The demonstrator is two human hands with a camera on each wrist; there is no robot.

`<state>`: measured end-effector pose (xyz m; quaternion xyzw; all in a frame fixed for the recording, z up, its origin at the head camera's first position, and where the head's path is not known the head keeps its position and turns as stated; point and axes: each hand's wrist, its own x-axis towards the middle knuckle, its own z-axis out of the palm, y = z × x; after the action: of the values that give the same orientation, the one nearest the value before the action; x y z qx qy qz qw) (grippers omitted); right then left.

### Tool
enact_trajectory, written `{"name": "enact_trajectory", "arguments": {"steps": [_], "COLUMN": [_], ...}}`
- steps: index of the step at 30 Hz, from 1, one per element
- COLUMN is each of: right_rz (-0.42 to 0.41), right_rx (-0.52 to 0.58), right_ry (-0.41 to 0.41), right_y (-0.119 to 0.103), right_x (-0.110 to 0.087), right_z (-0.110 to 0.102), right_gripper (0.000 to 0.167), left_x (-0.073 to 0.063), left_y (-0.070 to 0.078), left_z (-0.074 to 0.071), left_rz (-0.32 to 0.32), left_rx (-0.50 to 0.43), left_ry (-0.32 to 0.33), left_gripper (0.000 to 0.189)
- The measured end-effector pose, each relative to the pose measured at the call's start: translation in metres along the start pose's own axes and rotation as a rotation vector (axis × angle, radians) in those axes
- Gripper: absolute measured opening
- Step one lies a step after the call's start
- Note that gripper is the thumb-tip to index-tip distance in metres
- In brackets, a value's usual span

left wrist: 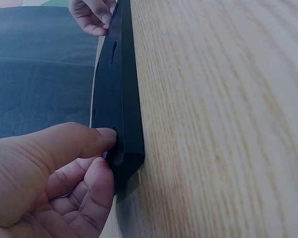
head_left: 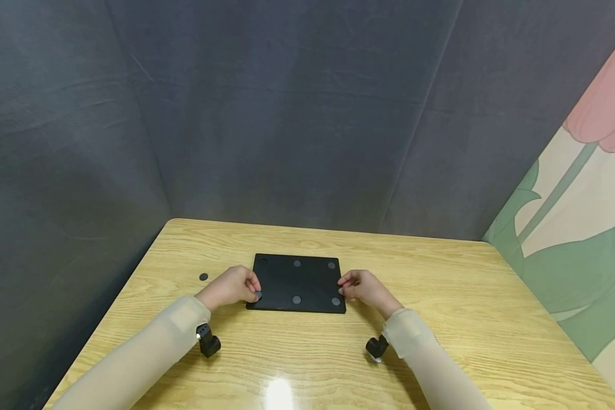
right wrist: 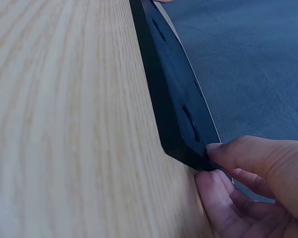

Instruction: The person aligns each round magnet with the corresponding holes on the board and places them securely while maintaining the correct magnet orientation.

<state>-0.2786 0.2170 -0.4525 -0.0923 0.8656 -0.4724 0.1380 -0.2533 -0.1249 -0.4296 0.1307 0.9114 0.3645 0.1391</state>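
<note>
A flat black rectangular board (head_left: 302, 283) lies on the wooden table, with several round grey discs set in its face. One of these, a disc (head_left: 297, 299), sits at the middle of the near edge. At the near left corner, my left hand (head_left: 234, 286) pinches a small dark disc (head_left: 258, 295) between thumb and fingers, right at the board's surface. The left wrist view shows that thumb (left wrist: 107, 136) over the corner. My right hand (head_left: 365, 289) grips the board's right edge, thumb (right wrist: 223, 151) on top and fingers against the side. The far left recess (head_left: 263, 260) looks bare.
A loose dark disc (head_left: 203, 277) lies on the table (head_left: 441, 296) left of the board, just beyond my left wrist. Dark grey curtain (head_left: 297, 114) hangs behind and at the left. On the right stands a panel (head_left: 558, 228) with a flower pattern.
</note>
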Motion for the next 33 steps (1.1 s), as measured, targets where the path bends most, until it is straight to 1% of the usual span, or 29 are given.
{"name": "enact_trajectory", "arguments": {"steps": [11,33], "right_rz": [-0.004,0.003], "right_rx": [-0.002,-0.009], "right_ry": [-0.003,0.005], "right_y": [0.0005,-0.0011], "right_x": [0.0001,-0.001], "right_z": [-0.0007,-0.0017], "right_gripper": [0.017,0.017], "left_x": [0.0008,0.0007], "left_y": [0.0006,0.0021], "left_z": [-0.0003,-0.0012], "left_rz": [-0.001,-0.016], "left_rx": [0.014,-0.007], "left_ry": [-0.003,-0.003], "left_gripper": [0.013,0.013]}}
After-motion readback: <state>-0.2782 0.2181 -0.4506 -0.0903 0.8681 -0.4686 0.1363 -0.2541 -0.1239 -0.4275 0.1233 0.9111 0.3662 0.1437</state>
